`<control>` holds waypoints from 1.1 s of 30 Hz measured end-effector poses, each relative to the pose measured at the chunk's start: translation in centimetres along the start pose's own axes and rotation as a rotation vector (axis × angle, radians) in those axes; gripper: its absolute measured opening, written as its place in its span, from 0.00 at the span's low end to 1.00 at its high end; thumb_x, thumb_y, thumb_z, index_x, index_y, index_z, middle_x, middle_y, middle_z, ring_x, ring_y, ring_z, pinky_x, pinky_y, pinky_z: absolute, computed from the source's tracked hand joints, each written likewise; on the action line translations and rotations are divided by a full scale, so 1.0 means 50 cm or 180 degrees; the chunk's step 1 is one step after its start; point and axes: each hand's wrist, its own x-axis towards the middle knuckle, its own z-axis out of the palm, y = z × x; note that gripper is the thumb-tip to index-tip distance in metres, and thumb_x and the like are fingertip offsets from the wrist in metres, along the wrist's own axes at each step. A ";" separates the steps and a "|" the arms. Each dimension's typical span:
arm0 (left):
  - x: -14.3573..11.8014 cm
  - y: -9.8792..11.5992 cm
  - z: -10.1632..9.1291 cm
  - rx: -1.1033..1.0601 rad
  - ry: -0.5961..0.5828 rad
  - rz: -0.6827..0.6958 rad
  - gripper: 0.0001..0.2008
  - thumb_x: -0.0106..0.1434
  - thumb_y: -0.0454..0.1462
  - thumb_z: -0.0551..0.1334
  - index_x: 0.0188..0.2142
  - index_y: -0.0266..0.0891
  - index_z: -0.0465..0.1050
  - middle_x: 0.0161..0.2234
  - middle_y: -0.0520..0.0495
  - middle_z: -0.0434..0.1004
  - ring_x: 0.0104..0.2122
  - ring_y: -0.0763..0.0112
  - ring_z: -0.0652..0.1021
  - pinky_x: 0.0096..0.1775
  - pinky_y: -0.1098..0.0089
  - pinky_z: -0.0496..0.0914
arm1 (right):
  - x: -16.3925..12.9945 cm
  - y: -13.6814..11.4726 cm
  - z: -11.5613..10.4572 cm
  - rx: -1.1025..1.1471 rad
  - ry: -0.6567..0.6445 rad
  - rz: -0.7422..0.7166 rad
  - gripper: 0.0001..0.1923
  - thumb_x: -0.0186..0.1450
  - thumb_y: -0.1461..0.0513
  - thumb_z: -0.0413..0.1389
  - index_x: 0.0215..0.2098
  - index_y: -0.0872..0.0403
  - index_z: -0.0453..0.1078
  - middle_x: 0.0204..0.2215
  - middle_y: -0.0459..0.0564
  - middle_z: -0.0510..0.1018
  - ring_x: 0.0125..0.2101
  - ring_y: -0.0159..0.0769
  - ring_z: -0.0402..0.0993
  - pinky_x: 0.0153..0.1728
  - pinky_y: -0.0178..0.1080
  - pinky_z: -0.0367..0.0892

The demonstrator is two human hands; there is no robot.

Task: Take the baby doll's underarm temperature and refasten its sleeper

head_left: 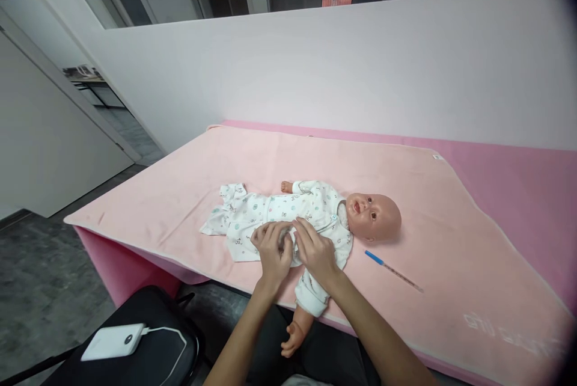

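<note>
A baby doll (374, 217) lies on its back, its head to the right, in a white printed shirt (322, 196) and matching pants (246, 211). My left hand (274, 249) is closed at the doll's waist, with bent fingers on the shirt cloth. Right beside it, my right hand (315, 248) pinches the shirt front, its fingertips close to those of the left. The bit of cloth between the fingers is mostly hidden. Below my right wrist, the doll's near arm (300, 329) hangs over the table edge.
A thin clear stick with a blue end (392, 270), like a glass thermometer, lies near the doll's head. A peach blanket (180, 175) covers the pink table. On a black chair (148, 314) rests a white power bank (113, 342) with a cable. Behind stands a white wall (360, 73).
</note>
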 end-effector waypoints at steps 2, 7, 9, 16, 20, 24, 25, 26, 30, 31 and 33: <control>0.000 0.002 0.002 0.0046 -0.0038 0.0044 0.11 0.60 0.33 0.51 0.39 0.43 0.70 0.39 0.47 0.74 0.44 0.60 0.68 0.48 0.57 0.54 | 0.001 0.000 0.002 0.0052 -0.0016 0.0101 0.18 0.67 0.66 0.45 0.53 0.57 0.64 0.49 0.55 0.73 0.40 0.34 0.75 0.32 0.32 0.71; 0.000 0.008 0.001 0.0074 -0.0088 0.0045 0.14 0.54 0.32 0.53 0.40 0.42 0.68 0.40 0.47 0.73 0.45 0.59 0.66 0.48 0.57 0.54 | -0.003 0.003 -0.001 0.0215 -0.0067 0.0188 0.16 0.65 0.65 0.46 0.51 0.56 0.66 0.45 0.54 0.75 0.38 0.34 0.75 0.31 0.32 0.70; 0.000 0.009 0.001 0.0084 -0.0128 0.0026 0.16 0.53 0.31 0.53 0.41 0.42 0.68 0.40 0.46 0.72 0.45 0.59 0.66 0.49 0.56 0.54 | -0.005 0.003 -0.004 0.0324 -0.0086 0.0187 0.17 0.65 0.67 0.46 0.50 0.55 0.66 0.43 0.52 0.75 0.36 0.32 0.75 0.29 0.32 0.69; -0.008 0.008 -0.005 -0.0084 -0.0047 0.0031 0.10 0.54 0.34 0.53 0.36 0.41 0.68 0.33 0.47 0.71 0.39 0.60 0.67 0.45 0.58 0.56 | -0.007 0.002 -0.016 0.0773 0.0080 0.0228 0.14 0.64 0.65 0.49 0.47 0.55 0.68 0.38 0.52 0.75 0.31 0.30 0.73 0.27 0.31 0.67; -0.010 0.010 -0.009 -0.0141 0.0002 0.0017 0.07 0.57 0.35 0.53 0.33 0.41 0.68 0.31 0.48 0.72 0.37 0.62 0.67 0.44 0.59 0.55 | -0.006 0.002 -0.013 0.0702 0.0128 0.0296 0.12 0.65 0.64 0.49 0.44 0.55 0.69 0.36 0.51 0.75 0.28 0.29 0.72 0.27 0.31 0.66; -0.007 0.011 -0.006 -0.0012 -0.0113 -0.0050 0.06 0.57 0.34 0.53 0.33 0.40 0.67 0.33 0.49 0.73 0.37 0.64 0.68 0.45 0.60 0.55 | -0.006 0.002 -0.008 0.0567 0.0094 0.0341 0.10 0.65 0.64 0.48 0.41 0.54 0.70 0.34 0.50 0.74 0.29 0.29 0.72 0.27 0.30 0.65; -0.006 0.011 -0.005 0.0017 -0.0131 -0.0048 0.06 0.56 0.34 0.54 0.33 0.40 0.67 0.33 0.49 0.73 0.37 0.64 0.68 0.45 0.60 0.55 | -0.006 0.002 -0.008 0.0542 0.0078 0.0352 0.10 0.65 0.64 0.48 0.40 0.54 0.71 0.34 0.50 0.74 0.29 0.29 0.72 0.27 0.30 0.64; -0.005 0.011 -0.004 0.0038 -0.0136 -0.0041 0.06 0.56 0.34 0.54 0.33 0.40 0.67 0.34 0.49 0.73 0.37 0.64 0.68 0.45 0.60 0.56 | -0.006 0.002 -0.007 0.0527 0.0054 0.0365 0.10 0.66 0.64 0.47 0.40 0.54 0.71 0.34 0.50 0.74 0.29 0.29 0.71 0.26 0.30 0.64; -0.002 0.010 -0.002 0.0043 -0.0095 0.0003 0.06 0.56 0.34 0.55 0.34 0.40 0.67 0.34 0.49 0.73 0.38 0.64 0.69 0.46 0.60 0.56 | -0.005 0.001 -0.008 0.0498 -0.0027 0.0407 0.11 0.67 0.63 0.46 0.41 0.54 0.70 0.33 0.50 0.74 0.29 0.29 0.71 0.25 0.30 0.64; -0.002 0.009 -0.001 0.0031 -0.0084 0.0019 0.05 0.56 0.34 0.55 0.34 0.41 0.67 0.34 0.49 0.73 0.38 0.64 0.69 0.46 0.60 0.56 | -0.004 0.001 -0.008 0.0496 -0.0033 0.0417 0.11 0.67 0.63 0.46 0.41 0.54 0.70 0.33 0.50 0.74 0.28 0.29 0.71 0.25 0.30 0.63; -0.002 0.007 0.000 -0.0019 -0.0034 0.0066 0.05 0.57 0.34 0.55 0.34 0.41 0.67 0.34 0.50 0.73 0.37 0.65 0.70 0.47 0.60 0.56 | -0.003 0.001 -0.007 0.0505 -0.0032 0.0435 0.11 0.67 0.63 0.46 0.41 0.54 0.70 0.33 0.50 0.74 0.28 0.29 0.71 0.25 0.30 0.64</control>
